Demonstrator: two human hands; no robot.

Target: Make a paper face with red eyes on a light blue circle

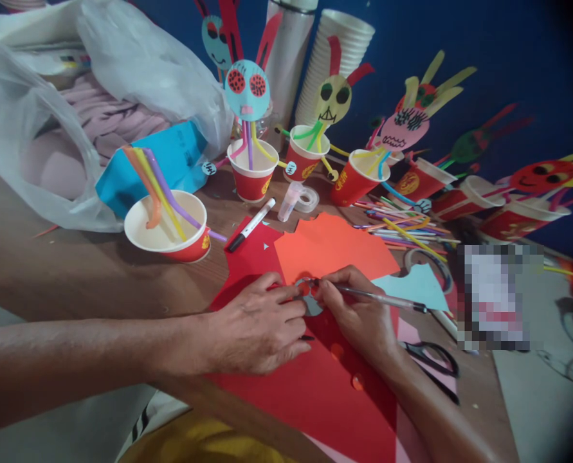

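Note:
My right hand is closed around a clear-barrelled pen, its tip at a small pale blue-grey paper disc with little red-orange spots. From the left, my left hand holds the disc down with its fingertips. A thin black tip pokes out by the left fingers; the rest of it is hidden. Both hands rest over a large red sheet of paper. Two small orange-red discs lie on that sheet. Beyond the fingers is an orange sheet with a cut edge.
A cup with bent straws stands at left, near a plastic bag. Several decorated cup figures line the back. A marker, tape roll, loose straws and scissors lie about.

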